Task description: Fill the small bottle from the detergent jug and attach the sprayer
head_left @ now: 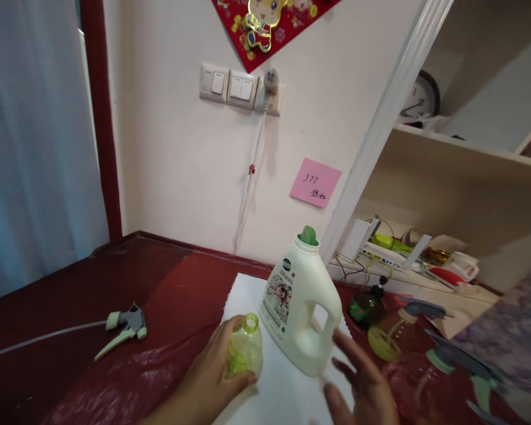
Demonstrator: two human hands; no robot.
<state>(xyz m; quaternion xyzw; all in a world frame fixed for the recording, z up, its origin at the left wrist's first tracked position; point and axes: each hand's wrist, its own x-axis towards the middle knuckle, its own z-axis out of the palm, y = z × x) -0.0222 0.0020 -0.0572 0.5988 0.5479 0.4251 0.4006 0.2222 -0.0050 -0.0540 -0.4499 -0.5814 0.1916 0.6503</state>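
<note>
My left hand (223, 360) is wrapped round a small yellow-green spray bottle (246, 348), whose neck is uncapped. Just right of it stands a large pale green detergent jug (303, 301), upright, with a green spout in its open mouth and a handle on its right side. Beside that handle is my right hand (358, 378), fingers apart and slightly blurred, holding nothing. Both containers are over a white sheet (283, 395). At the left lies a grey and green trigger sprayer head (128, 327) with its long dip tube pointing left.
On the right stand a dark pump bottle (366, 307), a yellowish spray bottle (389, 339) and a clear spray bottle (425, 383). Behind them, a shelf (464, 289) holds a router and clutter. A white cable (251, 171) hangs down the wall to the dark red tabletop (172, 295).
</note>
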